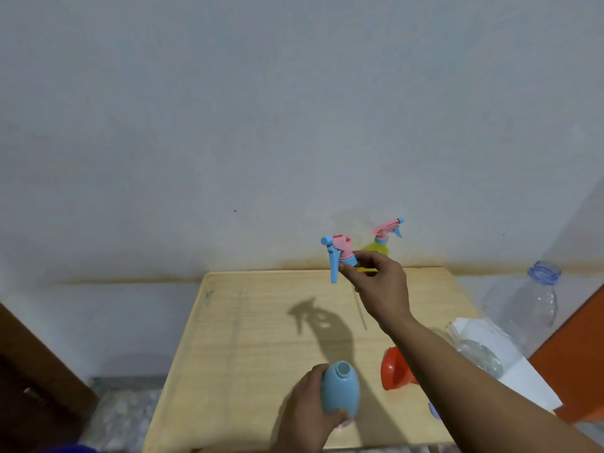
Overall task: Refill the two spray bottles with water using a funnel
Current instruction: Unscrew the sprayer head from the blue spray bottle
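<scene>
My left hand point(310, 410) grips a light blue spray bottle body point(340, 392) near the table's front edge; its neck is uncapped. My right hand point(379, 282) pinches the bottle's pink and blue trigger head point(338, 255) in the air above the table, with its thin dip tube hanging down below the hand. A yellow spray bottle point(377, 247) with its own pink and blue trigger head stands at the table's far edge, partly hidden behind my right hand. An orange funnel point(395, 369) lies on its side under my right forearm.
The wooden table point(248, 338) stands against a pale wall. A large clear water bottle point(529, 305), uncapped, stands off the right side. White paper point(523, 374) and a clear plastic item point(478, 356) lie at the table's right edge. An orange surface point(578, 354) is at far right.
</scene>
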